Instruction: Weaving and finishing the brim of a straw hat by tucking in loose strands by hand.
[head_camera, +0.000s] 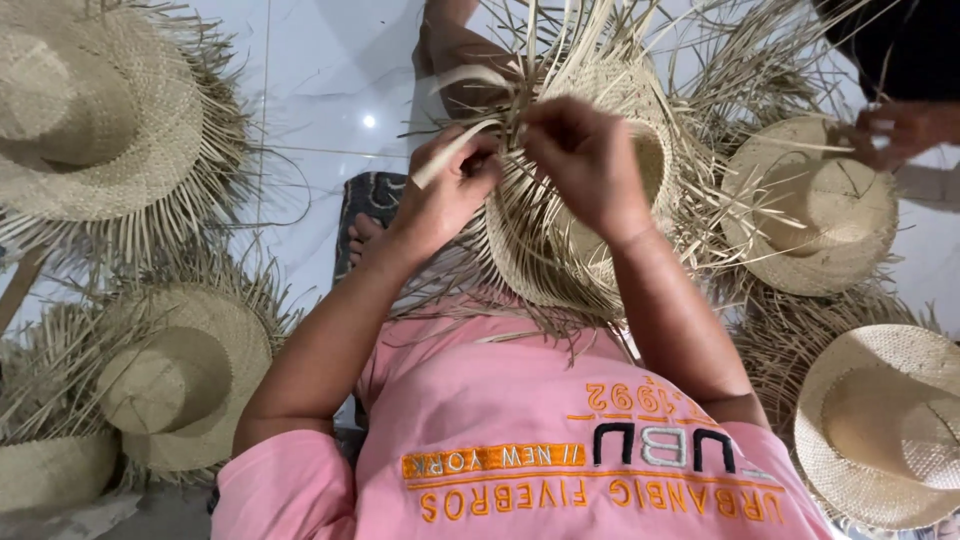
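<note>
The unfinished straw hat (590, 230) sits in my lap, brim strands loose and bristling, pale and dry (crown already formed). My left hand (450, 190) pinches one flat strand; my right hand (585, 160), just beside it, grips others. I judge I'm mid-weave; next, tuck that strand under snugly. Finished-looking hats (850, 205) lie around.
</note>
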